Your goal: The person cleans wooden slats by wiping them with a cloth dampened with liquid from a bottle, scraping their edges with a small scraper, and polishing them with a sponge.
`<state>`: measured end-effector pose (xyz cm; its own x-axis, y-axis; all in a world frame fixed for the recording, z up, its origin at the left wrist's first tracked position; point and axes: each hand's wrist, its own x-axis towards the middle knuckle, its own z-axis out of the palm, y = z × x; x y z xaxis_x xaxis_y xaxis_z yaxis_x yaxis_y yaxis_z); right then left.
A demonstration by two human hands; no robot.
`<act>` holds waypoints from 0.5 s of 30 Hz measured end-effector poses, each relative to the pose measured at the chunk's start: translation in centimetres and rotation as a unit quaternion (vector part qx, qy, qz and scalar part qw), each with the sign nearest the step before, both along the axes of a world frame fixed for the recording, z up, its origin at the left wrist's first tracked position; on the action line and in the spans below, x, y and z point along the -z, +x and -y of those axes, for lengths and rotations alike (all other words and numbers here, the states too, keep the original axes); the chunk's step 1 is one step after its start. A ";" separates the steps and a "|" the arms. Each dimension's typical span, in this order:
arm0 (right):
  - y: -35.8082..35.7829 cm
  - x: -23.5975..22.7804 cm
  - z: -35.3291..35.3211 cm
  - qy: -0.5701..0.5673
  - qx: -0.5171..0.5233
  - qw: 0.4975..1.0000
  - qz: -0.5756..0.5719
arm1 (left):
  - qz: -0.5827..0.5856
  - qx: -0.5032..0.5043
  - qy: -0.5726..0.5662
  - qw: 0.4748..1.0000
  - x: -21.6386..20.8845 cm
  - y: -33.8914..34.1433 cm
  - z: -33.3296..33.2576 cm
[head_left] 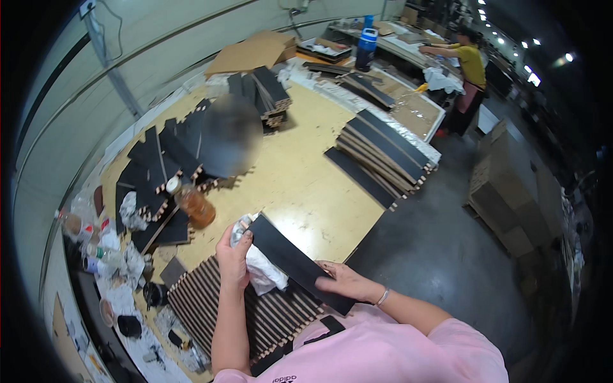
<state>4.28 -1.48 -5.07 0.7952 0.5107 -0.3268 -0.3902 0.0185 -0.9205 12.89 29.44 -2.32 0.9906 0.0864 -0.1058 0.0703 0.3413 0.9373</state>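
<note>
A flat black board [287,258] slants across in front of me, its upper end to the left. My left hand [235,256] is closed round that upper end, thumb on the board's face, with a crumpled white cloth [265,271] bunched in the same grip and hanging under the board. At the lower right end, my right hand [341,281] grips the board by its edge; some of its fingers are hidden. Just below both hands lies a close-packed row of boards [217,300] standing on edge, dark with pale wooden edges.
Stacked black boards [383,147] sit at the table's right edge; more piles [163,153] spread at the left, beside a bottle of amber liquid [195,204]. Black cups [155,293] and rags line the left side. Cardboard boxes [511,185] stand on the right floor. A person [469,67] works at the far table.
</note>
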 end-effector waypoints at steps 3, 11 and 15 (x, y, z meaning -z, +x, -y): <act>1.5 -0.8 1.7 -0.174 0.050 0.956 0.230 | 0.047 -0.061 0.049 0.996 -0.1 1.5 0.9; 14.5 -0.8 12.8 -0.528 0.126 0.790 0.284 | 0.087 -0.071 0.447 0.887 9.5 -3.5 -1.2; 19.9 6.2 18.3 -0.562 0.181 0.734 0.336 | 0.138 -0.072 0.498 0.853 8.6 -3.0 1.3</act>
